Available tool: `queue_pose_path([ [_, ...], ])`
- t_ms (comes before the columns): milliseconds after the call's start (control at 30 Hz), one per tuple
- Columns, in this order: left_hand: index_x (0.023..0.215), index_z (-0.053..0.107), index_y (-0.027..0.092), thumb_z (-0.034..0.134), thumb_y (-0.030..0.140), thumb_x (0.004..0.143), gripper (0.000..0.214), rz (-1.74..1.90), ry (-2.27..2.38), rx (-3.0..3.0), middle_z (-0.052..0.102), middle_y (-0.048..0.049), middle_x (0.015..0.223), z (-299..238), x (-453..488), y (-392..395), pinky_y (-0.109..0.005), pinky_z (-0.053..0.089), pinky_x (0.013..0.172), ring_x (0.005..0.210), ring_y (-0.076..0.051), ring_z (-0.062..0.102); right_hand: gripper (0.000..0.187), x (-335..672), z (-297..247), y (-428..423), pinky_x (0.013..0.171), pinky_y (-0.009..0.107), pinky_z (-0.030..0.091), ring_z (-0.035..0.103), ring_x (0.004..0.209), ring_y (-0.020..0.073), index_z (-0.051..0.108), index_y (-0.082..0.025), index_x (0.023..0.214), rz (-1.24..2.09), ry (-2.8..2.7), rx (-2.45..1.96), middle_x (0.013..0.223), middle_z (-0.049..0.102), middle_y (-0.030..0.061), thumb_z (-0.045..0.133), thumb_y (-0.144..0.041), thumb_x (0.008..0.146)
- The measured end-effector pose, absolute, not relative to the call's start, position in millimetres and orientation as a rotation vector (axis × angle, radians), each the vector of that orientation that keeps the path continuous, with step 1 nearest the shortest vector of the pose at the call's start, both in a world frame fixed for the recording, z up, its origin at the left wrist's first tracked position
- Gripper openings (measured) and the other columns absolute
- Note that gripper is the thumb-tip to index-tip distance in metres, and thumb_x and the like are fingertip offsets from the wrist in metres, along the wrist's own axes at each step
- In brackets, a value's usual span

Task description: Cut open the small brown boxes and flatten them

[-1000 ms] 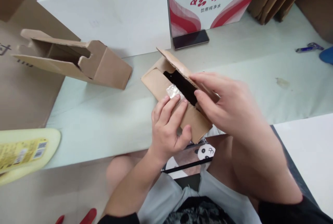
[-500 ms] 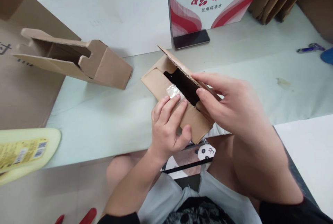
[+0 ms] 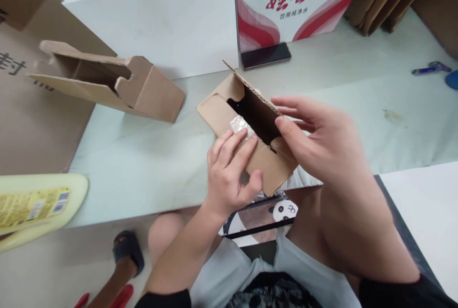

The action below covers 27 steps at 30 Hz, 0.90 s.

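Note:
A small brown cardboard box (image 3: 231, 110) is tilted at the table's front edge, its top flap (image 3: 255, 93) standing up and its dark inside showing. My left hand (image 3: 229, 169) lies along the near side, fingers stretched out and thumb apart, fingertips on a crinkled piece of clear tape (image 3: 239, 124). At the flap's right end is my right hand (image 3: 318, 136), slightly blurred. Its fingers are apart from the thumb, and the thumb tip is at the flap's edge; whether it touches is unclear.
A second open cardboard box (image 3: 143, 88) stands to the left. Behind are white cartons (image 3: 153, 21) and a dark phone (image 3: 266, 56). A pale yellow object with a label (image 3: 77, 193) lies left, a blue tool (image 3: 431, 68) right. Another person's sandalled foot (image 3: 129, 253) shows below.
My right hand's fingers have loosened from the flap and spread. My left hand stays on the tape. The view has shifted slightly, and another person's foot has come into sight at lower left.

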<state>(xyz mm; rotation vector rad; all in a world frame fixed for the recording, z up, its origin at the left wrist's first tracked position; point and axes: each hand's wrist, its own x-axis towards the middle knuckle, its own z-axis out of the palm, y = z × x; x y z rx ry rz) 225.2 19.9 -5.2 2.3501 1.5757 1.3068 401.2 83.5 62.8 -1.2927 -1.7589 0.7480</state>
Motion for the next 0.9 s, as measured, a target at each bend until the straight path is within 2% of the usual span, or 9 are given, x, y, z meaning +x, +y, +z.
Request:
queue_pose_path([
  [100,0.137,0.066,0.020,0.047,0.047,0.101,0.049,1.291,1.593,2.344,0.066,-0.0132,0.141,-5,220,22,-0.047,0.039,0.120,0.138,-0.032,0.054,0.020,400,62,83,0.080,0.035,0.066,0.076,0.095,0.0213,0.073,-0.023,0.109,0.688,-1.635,-1.293,0.107,0.078,0.0048,0.062,-0.026,0.092],
  [200,0.136,0.067,0.019,0.047,0.046,0.101,0.048,1.276,1.629,2.333,0.066,-0.0133,0.140,-4,213,27,-0.047,0.039,0.120,0.138,-0.032,0.054,0.013,400,60,84,0.078,0.032,0.065,0.075,0.090,0.0184,0.072,-0.024,0.103,0.583,-1.534,-1.281,0.101,0.076,0.0039,0.064,-0.030,0.094],
  [367,0.135,0.066,0.020,0.049,0.043,0.100,0.045,1.242,1.672,2.319,0.066,-0.0138,0.140,2,197,34,-0.051,0.039,0.120,0.137,-0.033,0.054,0.016,400,57,85,0.076,0.031,0.064,0.075,0.090,0.0182,0.071,-0.025,0.101,0.567,-1.516,-1.242,0.098,0.076,0.0042,0.062,-0.038,0.098],
  [500,0.144,0.060,0.025,0.043,0.027,0.099,0.049,1.085,1.624,2.385,0.058,-0.0128,0.140,16,192,29,-0.054,0.037,0.119,0.135,-0.032,0.049,0.015,397,57,84,0.077,0.031,0.064,0.074,0.091,0.0185,0.070,-0.024,0.104,0.656,-1.589,-1.181,0.101,0.076,0.0049,0.061,-0.034,0.097],
  [600,0.147,0.060,0.028,0.041,0.029,0.096,0.054,0.971,1.642,2.397,0.047,-0.0136,0.132,26,195,20,-0.060,0.035,0.118,0.128,-0.034,0.043,0.013,393,58,84,0.079,0.032,0.062,0.073,0.086,0.0185,0.071,-0.023,0.100,0.693,-1.725,-1.089,0.096,0.076,0.0049,0.062,-0.028,0.093],
  [733,0.137,0.068,0.027,0.047,0.038,0.094,0.049,0.828,1.667,2.412,0.035,-0.0144,0.138,31,204,14,-0.066,0.028,0.119,0.134,-0.039,0.031,0.012,388,58,83,0.080,0.032,0.059,0.071,0.083,0.0179,0.072,-0.021,0.095,0.689,-1.816,-1.019,0.092,0.076,0.0040,0.061,-0.025,0.092],
  [900,0.123,0.070,0.024,0.054,0.041,0.091,0.040,0.937,1.694,2.352,0.032,-0.0155,0.143,26,206,15,-0.069,0.029,0.119,0.138,-0.042,0.030,0.013,386,57,81,0.081,0.033,0.057,0.070,0.085,0.0184,0.072,-0.022,0.095,0.690,-1.805,-1.000,0.092,0.075,0.0040,0.060,-0.026,0.093],
])
